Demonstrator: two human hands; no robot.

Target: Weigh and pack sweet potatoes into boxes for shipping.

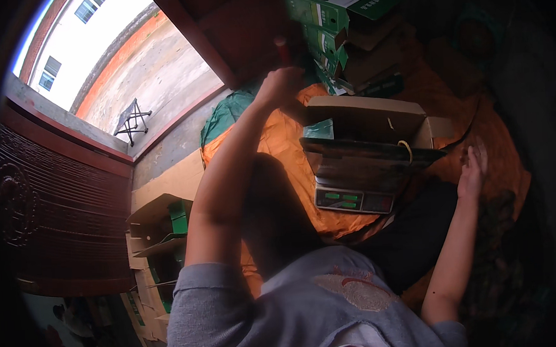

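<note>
An open cardboard carton (pixel 368 153) with a yellow rope handle (pixel 405 149) rests on a digital scale (pixel 355 201), whose lit green displays face me. Its long flaps stand up, and what lies inside is mostly hidden in shadow. My left hand (pixel 280 86) is raised beyond the carton's far left corner, fingers curled closed. A red cylindrical handle (pixel 282 46) sticks up from that fist; its other end is hidden. Off the carton's right end, my right hand (pixel 474 166) hangs apart from it, fingers stretched out and holding nothing.
An orange sheet (pixel 276 136) lies under the scale. Green cartons (pixel 326 20) are stacked at the far side. More opened cartons (pixel 161 227) stand on my left by a carved dark-red door (pixel 66 203). A folding stool (pixel 132 121) stands outside the doorway.
</note>
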